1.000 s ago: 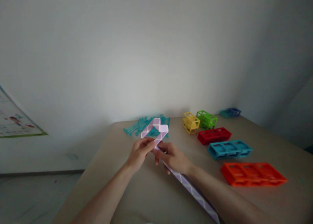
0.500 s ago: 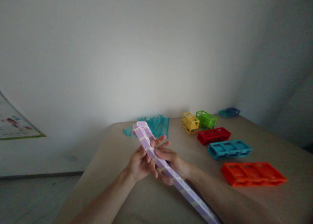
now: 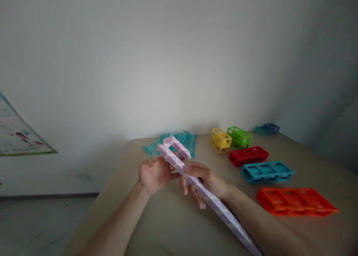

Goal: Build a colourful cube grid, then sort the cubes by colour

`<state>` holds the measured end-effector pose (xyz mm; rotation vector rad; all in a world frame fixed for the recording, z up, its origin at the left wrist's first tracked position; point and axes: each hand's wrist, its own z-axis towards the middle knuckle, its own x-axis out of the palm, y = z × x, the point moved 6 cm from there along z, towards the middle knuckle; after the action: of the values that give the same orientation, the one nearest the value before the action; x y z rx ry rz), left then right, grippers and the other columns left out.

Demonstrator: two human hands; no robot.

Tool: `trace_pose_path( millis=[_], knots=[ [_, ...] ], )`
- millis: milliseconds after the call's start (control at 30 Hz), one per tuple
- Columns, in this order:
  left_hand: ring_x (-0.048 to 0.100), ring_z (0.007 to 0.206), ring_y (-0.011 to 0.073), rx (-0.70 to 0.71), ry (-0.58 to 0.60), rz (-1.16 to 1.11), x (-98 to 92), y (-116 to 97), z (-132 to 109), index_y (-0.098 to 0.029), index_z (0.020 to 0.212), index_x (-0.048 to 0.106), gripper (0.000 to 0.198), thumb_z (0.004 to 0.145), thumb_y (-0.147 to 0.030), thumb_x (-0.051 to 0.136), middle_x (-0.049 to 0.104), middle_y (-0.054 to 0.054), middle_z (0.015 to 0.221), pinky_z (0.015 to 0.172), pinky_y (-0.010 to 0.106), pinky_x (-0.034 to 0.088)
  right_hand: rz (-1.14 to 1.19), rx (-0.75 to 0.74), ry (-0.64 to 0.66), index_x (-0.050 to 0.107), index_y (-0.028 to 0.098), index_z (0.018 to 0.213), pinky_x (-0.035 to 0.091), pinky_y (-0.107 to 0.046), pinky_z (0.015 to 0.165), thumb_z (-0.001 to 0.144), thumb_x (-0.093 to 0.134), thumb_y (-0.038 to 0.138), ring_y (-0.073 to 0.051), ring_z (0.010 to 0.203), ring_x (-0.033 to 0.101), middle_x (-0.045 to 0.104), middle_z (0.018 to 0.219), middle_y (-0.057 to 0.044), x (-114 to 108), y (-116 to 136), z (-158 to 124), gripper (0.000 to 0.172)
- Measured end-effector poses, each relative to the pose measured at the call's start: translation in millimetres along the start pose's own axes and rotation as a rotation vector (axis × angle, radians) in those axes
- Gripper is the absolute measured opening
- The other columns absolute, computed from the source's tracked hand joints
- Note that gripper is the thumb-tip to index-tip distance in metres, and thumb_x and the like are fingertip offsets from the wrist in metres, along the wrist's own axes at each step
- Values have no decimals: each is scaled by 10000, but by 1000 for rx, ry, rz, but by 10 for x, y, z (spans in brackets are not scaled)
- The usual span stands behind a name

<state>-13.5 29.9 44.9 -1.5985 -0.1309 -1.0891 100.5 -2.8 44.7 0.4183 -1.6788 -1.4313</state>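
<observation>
A long purple segmented strip [image 3: 212,200] with pale bands runs from the lower right up to a hooked end over the table. My right hand [image 3: 208,179] grips it below the bend, thumb on top and several fingers underneath. My left hand [image 3: 156,174] is at the left side of the strip, palm partly turned up; its fingers pass behind the strip near the bend and are partly hidden. The hook folds back to the right, its tip just above my right hand.
On the table [image 3: 123,196] are teal pieces [image 3: 190,142] behind the strip. Yellow [image 3: 220,141], green [image 3: 239,137], red [image 3: 248,156], blue [image 3: 267,172] and orange [image 3: 296,201] frame blocks line the right, with dark blue pieces [image 3: 271,128] farther back. A wall stands behind.
The strip's folded end has swung out to the right, opening into a visible hook. My left hand has shifted left, its palm now more exposed. The view has moved slightly.
</observation>
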Motion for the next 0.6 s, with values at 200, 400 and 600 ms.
trace_pose_path(
  millis=[200,400,600],
  knots=[
    [676,784,232,-54,-273,-41,-250,-74,77,-148,748,631,372,813,-513,600,708,115,854,722,356,534,-92,11,-79,474,170,961,497,-215,328,841,600,460,-146,408,641,632,773,11,-53,-118,75,338],
    [657,701,171,29,-389,-128,-420,-127,106,-133,837,643,189,838,-321,632,674,62,761,664,292,557,-152,17,-119,482,157,896,480,-184,314,837,609,484,-115,372,610,577,689,45,-98,-159,95,356],
    [666,686,143,177,-469,2,-505,-226,110,-125,879,657,160,770,-223,722,704,52,800,649,255,558,-239,20,-202,470,170,916,456,-171,311,834,590,496,-98,371,603,569,746,43,-126,-190,97,357]
  ],
)
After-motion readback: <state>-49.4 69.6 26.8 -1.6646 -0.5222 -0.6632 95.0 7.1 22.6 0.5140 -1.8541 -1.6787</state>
